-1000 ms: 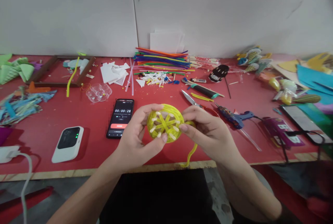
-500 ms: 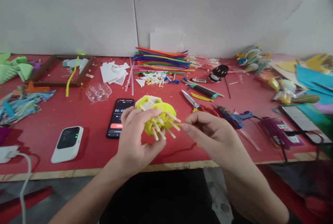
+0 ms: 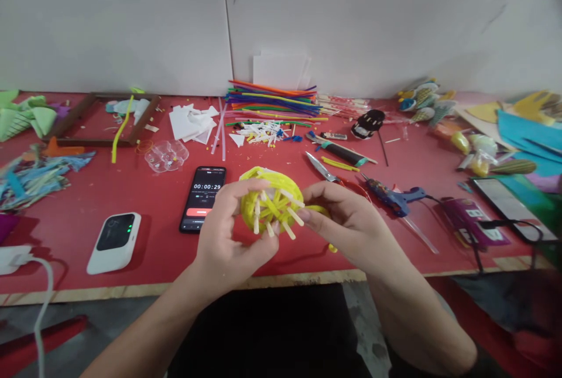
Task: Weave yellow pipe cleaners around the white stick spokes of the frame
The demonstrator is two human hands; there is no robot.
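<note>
The left hand (image 3: 228, 237) is gripping the yellow basket (image 3: 270, 202) just above the counter (image 3: 132, 191), rolling it back from its tilt. The right hand (image 3: 351, 226) is closing in again, pinching the loose strand (image 3: 318, 210) against the basket's sticks.

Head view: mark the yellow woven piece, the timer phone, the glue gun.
yellow woven piece (image 3: 274, 178), head view, top of its wound rim.
timer phone (image 3: 203, 199), head view, middle of screen.
glue gun (image 3: 393, 196), head view, blue body.
</note>
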